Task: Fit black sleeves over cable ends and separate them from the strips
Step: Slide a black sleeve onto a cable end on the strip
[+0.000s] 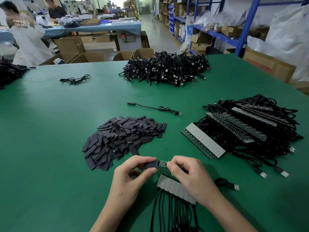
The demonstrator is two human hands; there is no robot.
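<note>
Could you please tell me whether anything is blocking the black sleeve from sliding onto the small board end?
Nothing visible does. The left hand holds the black sleeve right at the green board end, which the right hand pinches. The strip lies beneath them, out of the path.

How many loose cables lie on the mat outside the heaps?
2: centre cable beyond the sleeve pile; far-left cable, tangled, so it may hide a second.
</note>
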